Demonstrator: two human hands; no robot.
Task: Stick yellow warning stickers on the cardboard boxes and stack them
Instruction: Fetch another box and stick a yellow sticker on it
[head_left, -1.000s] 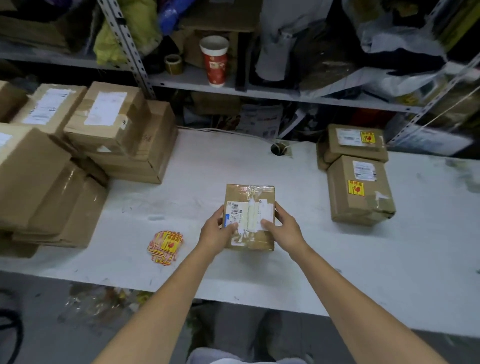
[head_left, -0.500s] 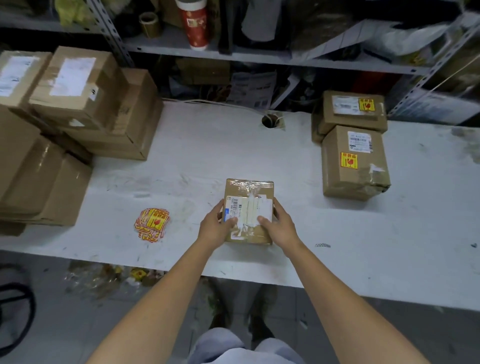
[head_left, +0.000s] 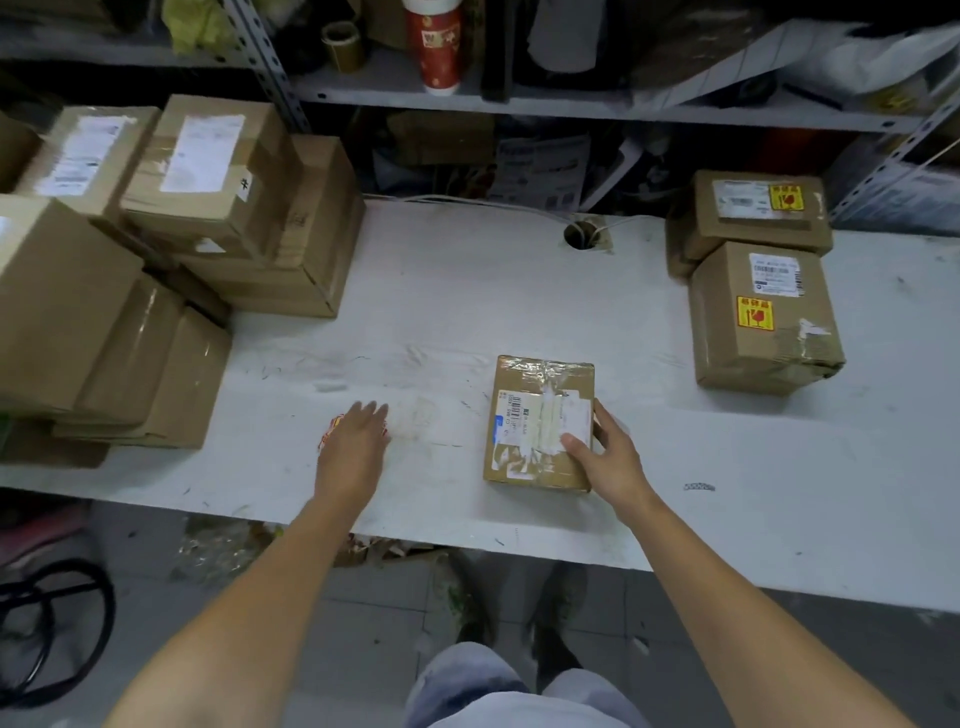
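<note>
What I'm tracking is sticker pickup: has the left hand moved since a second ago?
Yes. The left hand has left the small box and moved leftward across the table, now over the sticker stack.

Left hand (head_left: 353, 447) flat, right hand (head_left: 608, 457) curled

Sticker pile (head_left: 326, 437) mostly under the left hand (head_left: 353, 452); red cup (head_left: 434, 49) cropped by the top edge.
</note>
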